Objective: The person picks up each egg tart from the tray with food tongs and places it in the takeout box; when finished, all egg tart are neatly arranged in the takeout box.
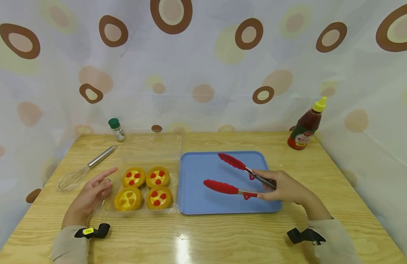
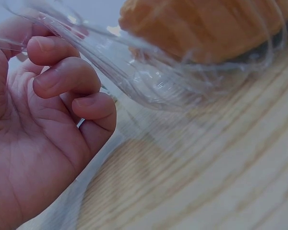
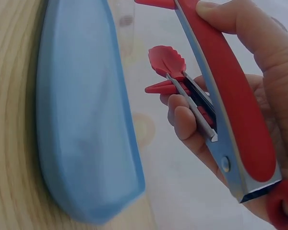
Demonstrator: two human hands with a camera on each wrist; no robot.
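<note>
In the head view my right hand [image 1: 282, 186] holds a pair of red-tipped metal tongs [image 1: 220, 186] over the blue tray [image 1: 193, 205]. The tongs' arms are spread, with nothing between their tips. Up close in the right wrist view, the thumb lies along the red grip of the tongs [image 3: 230, 91] and the fingers are on the other arm. My left hand [image 1: 91, 196] is at the left edge of a clear plastic container [image 1: 150, 146], index finger extended. Its thumb and curled fingers [image 2: 69, 76] grip the rim. Several egg tarts [image 1: 127, 198] sit in the container, most with red toppings.
A whisk [image 1: 91, 165] lies left of the container. Behind it stands a small green-capped seasoning jar [image 1: 117, 130]. A red sauce bottle [image 1: 305, 126] with a yellow cap is at the back right. The container's lid lies folded back, and a patterned cloth [image 1: 203, 66] hangs behind the table.
</note>
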